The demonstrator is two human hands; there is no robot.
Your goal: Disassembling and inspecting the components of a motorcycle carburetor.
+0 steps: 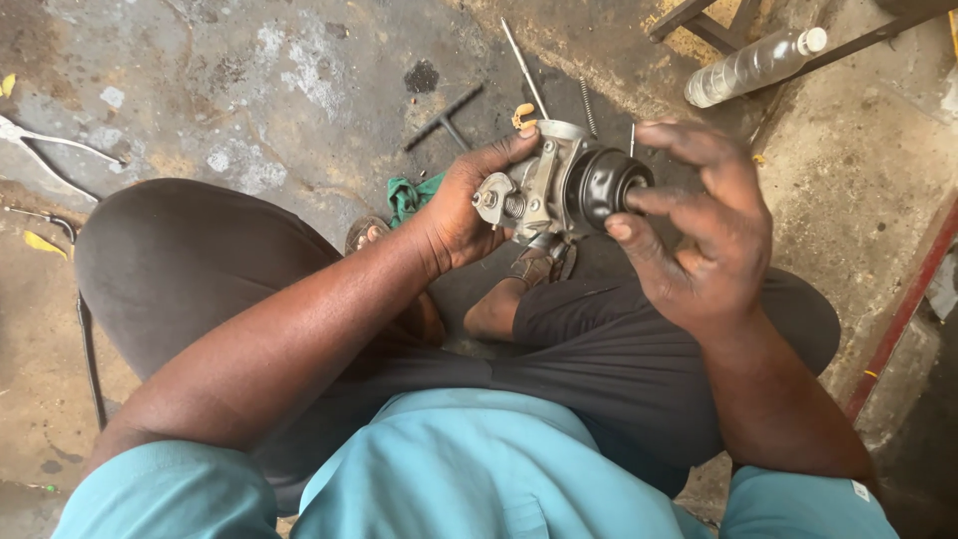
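My left hand (462, 205) grips a small metal carburetor (534, 185) by its silver body, held up over my knees. A black round rubber cap (602, 185) sits on the carburetor's right end. My right hand (699, 235) closes its fingers around that black cap, thumb underneath and fingertips on top. A small spring and a screw show on the carburetor's left face. I am squatting in dark trousers and a light blue shirt.
On the stained concrete floor lie a black T-handle wrench (444, 117), a thin metal rod (525, 68), a spring (588, 107) and a green rag (407, 195). A clear plastic bottle (753, 65) lies at top right by a metal frame. Pliers (50, 142) are at the left.
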